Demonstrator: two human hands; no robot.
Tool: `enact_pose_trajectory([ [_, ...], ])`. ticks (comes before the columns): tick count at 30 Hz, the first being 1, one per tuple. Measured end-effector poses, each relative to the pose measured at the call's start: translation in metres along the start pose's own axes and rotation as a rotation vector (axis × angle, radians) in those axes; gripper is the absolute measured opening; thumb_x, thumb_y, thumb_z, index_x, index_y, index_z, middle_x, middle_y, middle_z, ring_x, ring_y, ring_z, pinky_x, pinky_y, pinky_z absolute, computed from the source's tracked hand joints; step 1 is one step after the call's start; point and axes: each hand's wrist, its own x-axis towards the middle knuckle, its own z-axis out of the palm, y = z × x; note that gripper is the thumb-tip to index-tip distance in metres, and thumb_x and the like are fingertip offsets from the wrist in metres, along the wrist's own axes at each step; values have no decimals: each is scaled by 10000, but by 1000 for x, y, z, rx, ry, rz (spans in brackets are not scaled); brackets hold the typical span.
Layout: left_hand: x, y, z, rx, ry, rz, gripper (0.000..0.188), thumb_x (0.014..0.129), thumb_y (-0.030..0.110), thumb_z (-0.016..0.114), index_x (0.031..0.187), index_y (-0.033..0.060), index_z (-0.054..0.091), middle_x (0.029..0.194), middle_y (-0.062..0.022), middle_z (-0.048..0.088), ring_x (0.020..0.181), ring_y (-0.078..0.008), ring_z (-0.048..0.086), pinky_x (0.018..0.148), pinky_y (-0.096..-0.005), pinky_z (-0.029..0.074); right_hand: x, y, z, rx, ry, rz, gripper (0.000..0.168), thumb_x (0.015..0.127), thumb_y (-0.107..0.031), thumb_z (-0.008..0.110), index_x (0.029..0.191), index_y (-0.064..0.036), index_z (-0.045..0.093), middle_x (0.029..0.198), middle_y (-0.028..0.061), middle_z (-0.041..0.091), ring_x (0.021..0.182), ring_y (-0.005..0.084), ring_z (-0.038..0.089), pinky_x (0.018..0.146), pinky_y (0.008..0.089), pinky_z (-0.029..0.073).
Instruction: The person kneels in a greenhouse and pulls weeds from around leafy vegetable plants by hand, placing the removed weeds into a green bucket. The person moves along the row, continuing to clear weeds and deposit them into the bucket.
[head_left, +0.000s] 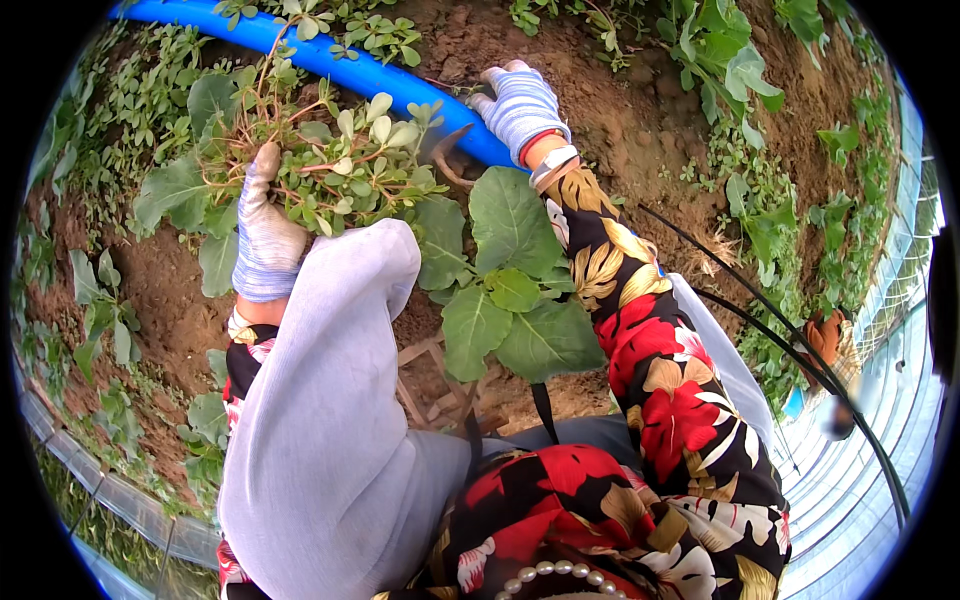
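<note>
My left hand (268, 225), in a blue-and-white knit glove, is closed around the reddish stems of a bunch of purslane (341, 169) at the upper left. The bunch hangs over broad cabbage-like leaves. My right hand (523, 105), gloved alike, reaches to the soil beside a blue hose (390, 82); its fingertips are partly hidden, and whether they grip anything cannot be told. A curved brown piece (448, 156), perhaps a tool's hook, lies by the hose. Between my knees stands a broad-leaved young plant (514, 300).
Purslane (150, 97) covers the ground at left. More leafy plants (750, 75) grow in a row at right. Two thin black lines (780, 311) run past my right side. Another person (832, 352) is at the far right, near the greenhouse's plastic wall (862, 480).
</note>
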Motion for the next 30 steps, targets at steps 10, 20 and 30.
enact_pose_trajectory([
  [10,7,-2,-4,-14,13,2,468,869,358,473,1232,64,458,1224,-110,498,1093,-256,496,954,-427,386,22,-7,6,-177,-217,29,336,759,-86,601,1094,-100,583,1149,127,519,1080,305,506,897,386,447],
  [20,15,-3,-11,-32,-11,-26,426,854,344,504,1186,77,498,1171,-99,532,1072,-245,508,947,-414,385,26,35,8,664,-69,353,205,715,-208,648,832,-41,632,734,108,626,678,188,589,656,320,471],
  [30,22,-9,-28,-75,-49,24,442,799,341,623,1142,76,536,1164,-51,533,1089,-187,485,955,-368,379,-45,-144,-22,750,223,-395,121,712,-107,609,805,-35,581,800,116,576,721,260,583,644,360,481],
])
